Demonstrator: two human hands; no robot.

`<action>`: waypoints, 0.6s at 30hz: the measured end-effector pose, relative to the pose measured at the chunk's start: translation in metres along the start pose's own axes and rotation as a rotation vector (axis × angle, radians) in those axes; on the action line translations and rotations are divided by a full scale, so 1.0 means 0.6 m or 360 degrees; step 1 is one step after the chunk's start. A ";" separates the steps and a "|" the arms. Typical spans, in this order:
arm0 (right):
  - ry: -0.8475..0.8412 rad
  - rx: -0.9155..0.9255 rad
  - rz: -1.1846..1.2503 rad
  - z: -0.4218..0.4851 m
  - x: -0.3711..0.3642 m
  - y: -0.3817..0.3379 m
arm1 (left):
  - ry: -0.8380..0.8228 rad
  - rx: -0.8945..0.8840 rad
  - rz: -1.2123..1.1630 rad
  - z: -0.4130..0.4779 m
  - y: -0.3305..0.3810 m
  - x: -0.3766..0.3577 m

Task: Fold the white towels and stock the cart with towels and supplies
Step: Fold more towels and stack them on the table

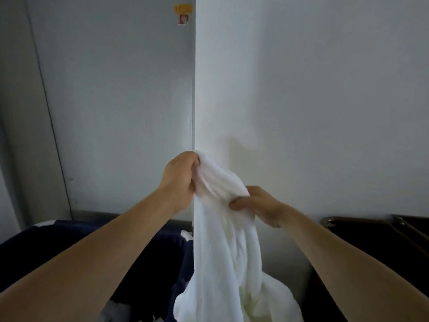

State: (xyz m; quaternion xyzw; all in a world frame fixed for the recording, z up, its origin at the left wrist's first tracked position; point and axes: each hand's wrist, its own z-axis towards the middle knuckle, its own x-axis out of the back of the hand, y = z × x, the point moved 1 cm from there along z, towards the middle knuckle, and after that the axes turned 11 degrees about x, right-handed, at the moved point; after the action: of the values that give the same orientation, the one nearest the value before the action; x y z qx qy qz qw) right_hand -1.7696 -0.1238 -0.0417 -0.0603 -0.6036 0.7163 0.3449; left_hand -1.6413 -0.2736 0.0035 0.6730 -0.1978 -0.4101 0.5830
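long white terry towel hangs bunched from both hands, its lower end out of view. judged soft, limp, light; best taken at the top hem corners. left hand fists the top bunch; right hand pinches a fold just below. behind: pale grey walls, dark blue fabric hamper, small orange label.

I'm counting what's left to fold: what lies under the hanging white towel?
Under the white towel, a dark blue container shows scraps of white cloth; whatever lies directly beneath the bunched lower end is covered.
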 end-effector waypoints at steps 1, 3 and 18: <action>0.0211 0.0076 -0.0006 0.011 0.013 -0.024 | 0.0059 0.0000 -0.0020 0.008 0.012 0.000; 0.0585 0.0325 -0.0075 0.035 0.036 -0.095 | 0.0133 -0.0053 -0.0059 0.025 0.046 -0.012; 0.0375 0.0174 -0.0853 -0.059 -0.013 -0.154 | -0.0109 -0.0302 0.0755 0.074 0.025 -0.070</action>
State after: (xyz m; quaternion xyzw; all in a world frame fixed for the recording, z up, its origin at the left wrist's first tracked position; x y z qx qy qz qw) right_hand -1.7068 -0.0963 0.0303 0.0372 -0.5142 0.6192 0.5923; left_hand -1.6972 -0.2736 0.0321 0.5357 -0.3303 -0.3013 0.7164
